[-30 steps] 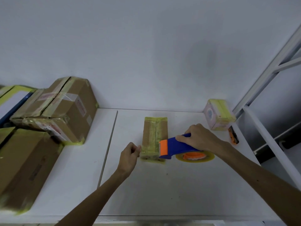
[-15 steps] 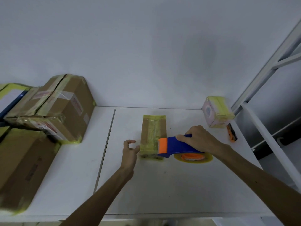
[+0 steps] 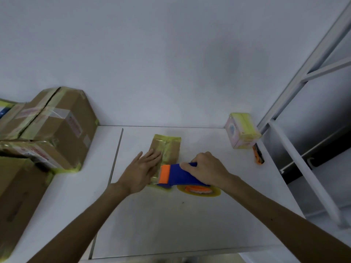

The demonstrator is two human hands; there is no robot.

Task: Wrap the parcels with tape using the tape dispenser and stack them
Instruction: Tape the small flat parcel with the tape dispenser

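A small flat brown parcel (image 3: 169,149) wrapped in yellowish tape lies on the white table (image 3: 171,221). My left hand (image 3: 141,170) lies flat on its left half with straight fingers. My right hand (image 3: 206,168) grips the handle of a blue and orange tape dispenser (image 3: 175,175), whose orange front sits at the parcel's near right corner. The dispenser's yellow tape roll (image 3: 199,190) rests on the table below my right hand.
A stack of taped brown cardboard boxes (image 3: 53,126) fills the left side, with a larger box (image 3: 17,202) in front of it. A small pink and yellow box (image 3: 242,130) stands at the back right, an orange cutter (image 3: 258,155) beside it. A white metal rack (image 3: 303,145) borders the right.
My left hand has opened from a loose curl beside the parcel and moved right onto its top. The dispenser and my right hand have stayed at the parcel's near end.
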